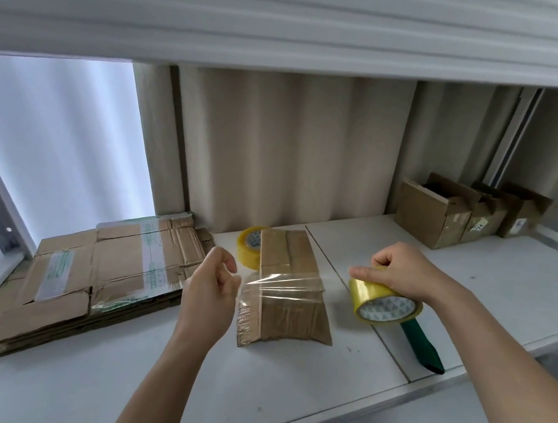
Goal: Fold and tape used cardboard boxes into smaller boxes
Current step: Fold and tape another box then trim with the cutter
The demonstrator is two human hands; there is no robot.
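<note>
Hands (215,284) (398,270) flanking taped box (292,288)

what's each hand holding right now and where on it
The right hand grips the yellow tape roll over its top rim. The left hand pinches the free end of the clear tape strip stretched across the small box.
</note>
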